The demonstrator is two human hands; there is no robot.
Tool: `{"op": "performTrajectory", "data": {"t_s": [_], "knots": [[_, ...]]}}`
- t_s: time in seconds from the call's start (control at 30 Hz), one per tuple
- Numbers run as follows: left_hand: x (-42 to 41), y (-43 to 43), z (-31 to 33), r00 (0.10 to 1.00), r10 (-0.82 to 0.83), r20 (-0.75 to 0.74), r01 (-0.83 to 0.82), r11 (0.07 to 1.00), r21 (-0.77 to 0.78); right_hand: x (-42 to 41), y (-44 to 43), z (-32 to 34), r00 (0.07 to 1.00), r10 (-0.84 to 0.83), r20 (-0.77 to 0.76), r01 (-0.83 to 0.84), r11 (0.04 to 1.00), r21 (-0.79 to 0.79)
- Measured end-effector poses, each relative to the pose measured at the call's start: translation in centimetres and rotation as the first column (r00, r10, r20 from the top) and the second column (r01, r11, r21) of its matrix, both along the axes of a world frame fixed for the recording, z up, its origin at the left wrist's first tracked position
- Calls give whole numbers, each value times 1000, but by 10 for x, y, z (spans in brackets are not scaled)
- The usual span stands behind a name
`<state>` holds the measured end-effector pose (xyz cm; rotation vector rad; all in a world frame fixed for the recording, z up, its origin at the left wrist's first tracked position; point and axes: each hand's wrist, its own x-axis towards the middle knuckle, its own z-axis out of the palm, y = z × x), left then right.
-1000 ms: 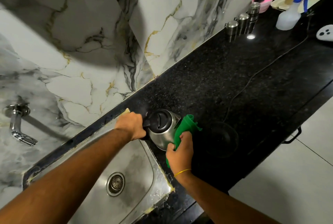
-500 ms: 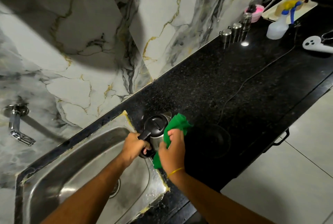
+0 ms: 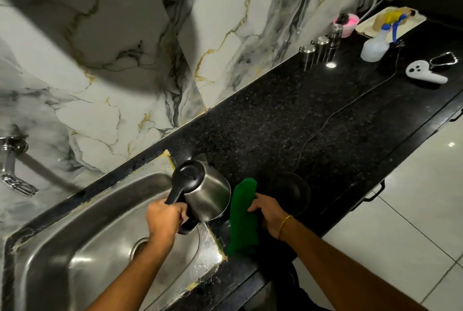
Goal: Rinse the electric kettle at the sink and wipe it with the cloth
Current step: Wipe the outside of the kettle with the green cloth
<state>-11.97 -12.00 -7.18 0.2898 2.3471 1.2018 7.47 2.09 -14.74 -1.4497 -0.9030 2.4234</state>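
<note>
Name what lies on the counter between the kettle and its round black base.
In the head view, the green cloth lies between the kettle and the base, with the right hand on it.

tap [image 3: 13, 165] cut by left edge, drain [image 3: 139, 245] half hidden

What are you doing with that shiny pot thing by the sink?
A person is cleaning a stainless steel electric kettle with a black lid and handle. The left hand grips the kettle's handle, holding it at the right edge of the steel sink. The right hand holds a green cloth just beside the kettle, over the black speckled counter; the cloth isn't touching the kettle at this moment. The kettle's round black base sits on the counter nearby.
</note>
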Motion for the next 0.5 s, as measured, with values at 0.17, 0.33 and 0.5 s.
{"op": "performTrajectory", "data": {"t_s": [0.17, 0.33, 0.5], "knots": [[-9, -39, 25, 997, -1, -76, -2, 999, -45, -13, 16, 8, 948, 307, 87, -319, 921, 225], [-17, -67, 41, 996, 16, -85, -18, 1000, -21, -47, 22, 0, 819, 548, 172, -569, 735, 369], [-9, -75, 51, 996, -57, -68, 58, 998, 26, -47, 32, -12, 561, 461, 688, -825, 241, 511]]}}
